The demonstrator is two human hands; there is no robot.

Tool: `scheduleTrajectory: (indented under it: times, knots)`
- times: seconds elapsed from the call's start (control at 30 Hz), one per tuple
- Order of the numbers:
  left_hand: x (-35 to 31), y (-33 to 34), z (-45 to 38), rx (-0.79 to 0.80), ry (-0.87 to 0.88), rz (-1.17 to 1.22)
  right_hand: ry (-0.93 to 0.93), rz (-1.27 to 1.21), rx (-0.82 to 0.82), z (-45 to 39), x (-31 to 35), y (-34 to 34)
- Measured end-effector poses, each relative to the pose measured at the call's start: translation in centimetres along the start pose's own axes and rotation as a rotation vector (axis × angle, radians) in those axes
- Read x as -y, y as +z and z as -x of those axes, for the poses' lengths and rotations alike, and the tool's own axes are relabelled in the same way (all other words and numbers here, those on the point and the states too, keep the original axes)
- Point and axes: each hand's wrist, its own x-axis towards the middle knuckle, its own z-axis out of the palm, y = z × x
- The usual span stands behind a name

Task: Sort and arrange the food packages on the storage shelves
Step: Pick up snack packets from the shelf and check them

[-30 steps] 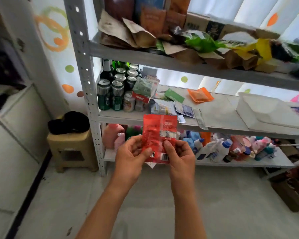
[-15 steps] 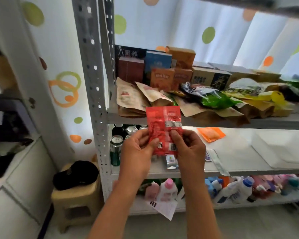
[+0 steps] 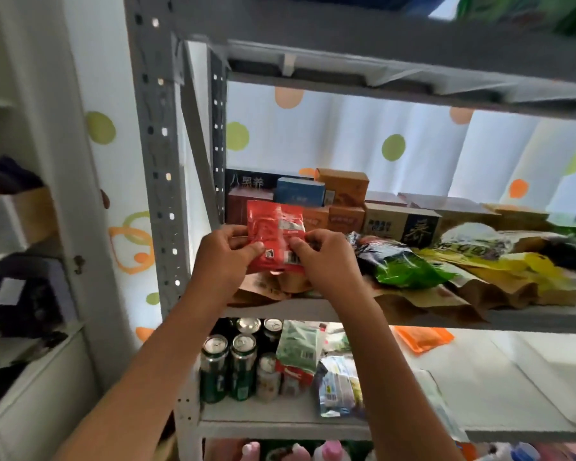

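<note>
- Left hand (image 3: 228, 252) and right hand (image 3: 325, 257) both pinch flat red foil packet (image 3: 275, 239), upright.
- Packet above brown paper pouches (image 3: 266, 287) on grey metal shelf (image 3: 313, 309).

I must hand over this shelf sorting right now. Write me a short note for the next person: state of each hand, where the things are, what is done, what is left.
Left hand: pinches the left side of the red packet.
Right hand: pinches its right side.
The packet is held upright in front of the boxes, above the brown paper bags at the left end of the snack shelf.
Done: the packet is lifted to shelf height, not yet set down.
Left: place it on that shelf. Loose packets beside the green cans on the shelf below probably need sorting too.
</note>
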Motion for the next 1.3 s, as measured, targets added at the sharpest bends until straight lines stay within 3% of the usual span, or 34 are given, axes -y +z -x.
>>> scheduleTrajectory:
  times: [0.3, 0.63, 0.8, 0.93, 1.17, 1.3]
  knots:
    - [2.4, 0.4, -3.8, -0.038, 0.045, -0.357, -0.085, 0.250, 0.145, -3.2, -1.5, 0.4]
    - [2.6, 1.2, -4.6, 0.033, 0.133, -0.962, -0.080, 0.376, 0.028, -4.2, -3.8, -2.7]
    - [2.6, 1.9, -4.4, 0.032, 0.215, -0.995, -0.061, 0.512, -0.013, -4.3, -4.6, -5.0]
    - [1.7, 3.9, -3.7, 0.033, 0.390, -0.944, -0.026, 0.758, -0.067, -4.4, -5.5, -6.2]
    - [1.0, 8.6, -2.4, 0.269, 0.605, -0.812, 0.459, 0.922, 0.101, -5.5, -7.1, -7.9]
    - [1.8, 10.6, -1.9, 0.364, 0.635, -0.844, 0.479, 0.949, 0.076, -5.5, -8.5, -8.0]
